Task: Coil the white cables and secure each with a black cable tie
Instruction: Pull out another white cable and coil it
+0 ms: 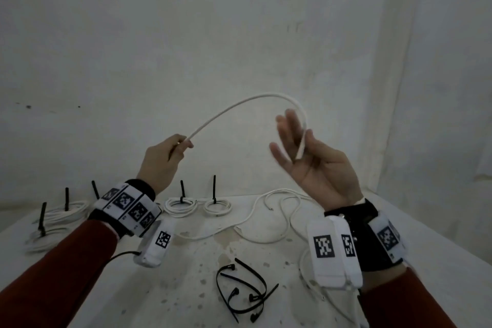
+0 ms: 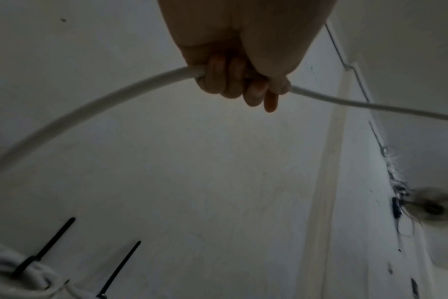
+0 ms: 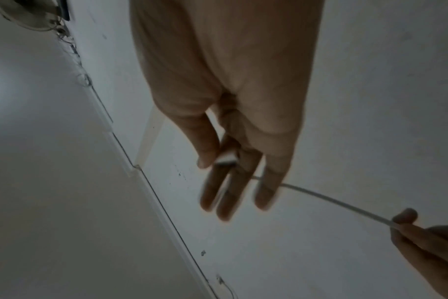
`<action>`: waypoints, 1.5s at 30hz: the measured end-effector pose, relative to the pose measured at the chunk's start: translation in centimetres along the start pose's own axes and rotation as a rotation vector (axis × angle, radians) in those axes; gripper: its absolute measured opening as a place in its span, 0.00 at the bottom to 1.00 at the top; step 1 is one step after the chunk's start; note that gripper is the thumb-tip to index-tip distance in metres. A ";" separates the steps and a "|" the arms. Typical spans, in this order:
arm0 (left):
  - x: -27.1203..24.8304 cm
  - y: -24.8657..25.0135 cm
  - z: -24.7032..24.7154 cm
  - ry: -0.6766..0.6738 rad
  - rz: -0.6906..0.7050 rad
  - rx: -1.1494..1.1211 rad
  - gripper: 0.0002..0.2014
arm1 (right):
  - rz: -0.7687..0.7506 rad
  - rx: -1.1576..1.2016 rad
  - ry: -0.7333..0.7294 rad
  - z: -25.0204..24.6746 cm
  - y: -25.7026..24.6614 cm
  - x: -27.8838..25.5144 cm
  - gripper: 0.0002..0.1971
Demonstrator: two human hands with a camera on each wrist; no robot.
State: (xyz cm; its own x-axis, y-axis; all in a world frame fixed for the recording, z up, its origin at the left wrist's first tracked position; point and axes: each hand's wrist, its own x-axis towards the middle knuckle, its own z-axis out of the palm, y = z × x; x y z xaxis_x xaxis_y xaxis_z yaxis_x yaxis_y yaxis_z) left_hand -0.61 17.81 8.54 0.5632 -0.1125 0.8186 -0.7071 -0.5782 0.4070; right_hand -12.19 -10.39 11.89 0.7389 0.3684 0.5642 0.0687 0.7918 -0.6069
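Both hands were raised above the surface [image 1: 186, 287], a white cable [image 1: 239, 102] arching between them. The left hand [image 1: 162, 160] had its fingers curled tight round the cable — in the left wrist view the cable [image 2: 90, 105] entered the fist at one side and came out at the other by the thumb. The right hand [image 1: 311, 165] stood palm-up with its fingers [image 1: 291, 125] mostly straight and spread; the cable's end ran down across the palm, pinched between the thumb and the fingers. The right wrist view showed the same light grip: the white end [image 3: 226, 159] caught between the fingers, the rest of the cable [image 3: 333, 199] running off to the left hand [image 3: 427, 246] at the lower right.

On the surface beneath lay more loose white cable [image 1: 269, 221] in slack loops. Toward the far edge sat two small coils [image 1: 197, 205], each bound with a black tie whose tail stood upright. At the far left lay further bound coils [image 1: 53, 221], also with upright black tails; how many coils there were I could not tell. Near the front edge, between the forearms, lay a small heap of loose black cable ties [image 1: 245, 290] — overlapping and partly looped.
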 end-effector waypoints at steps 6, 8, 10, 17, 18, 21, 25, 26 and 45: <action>-0.4 1.3 1.2 -0.208 0.111 0.393 0.14 | -0.132 -0.007 0.149 0.6 0.6 -0.7 0.12; -0.9 2.0 2.0 -0.342 0.162 0.532 0.15 | -0.242 -0.109 0.242 0.6 0.2 -0.3 0.10; -1.6 2.9 2.5 -0.403 0.285 0.590 0.13 | -0.296 -0.318 0.288 -0.1 0.1 0.1 0.09; -2.9 5.9 2.7 -0.409 0.680 0.634 0.13 | -0.116 -1.696 0.234 -3.5 2.7 1.2 0.10; -2.9 6.4 2.5 -0.411 0.698 0.648 0.14 | 0.005 -1.840 0.149 -3.7 2.8 1.0 0.09; -2.7 7.1 1.8 -0.398 0.724 0.656 0.13 | 0.297 -1.880 0.053 -3.5 3.2 0.4 0.09; -2.5 7.9 1.3 -0.373 0.670 0.582 0.11 | 0.304 -1.726 0.089 -3.1 4.0 -0.1 0.13; -2.5 8.4 1.3 -0.361 0.628 0.551 0.14 | 0.262 -1.694 0.084 -3.0 4.1 -0.3 0.16; 0.0 9.2 2.8 -0.524 0.208 -0.219 0.11 | 0.201 -1.297 -0.052 -1.8 2.2 0.2 0.11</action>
State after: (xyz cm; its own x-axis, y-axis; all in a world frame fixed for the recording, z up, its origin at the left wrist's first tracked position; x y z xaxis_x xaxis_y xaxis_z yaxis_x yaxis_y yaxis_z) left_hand -5.91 10.26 11.16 0.4997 -0.6208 0.6041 -0.8653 -0.3273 0.3795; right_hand -10.72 -9.50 9.67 0.7872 0.4656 0.4044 0.5729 -0.3092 -0.7591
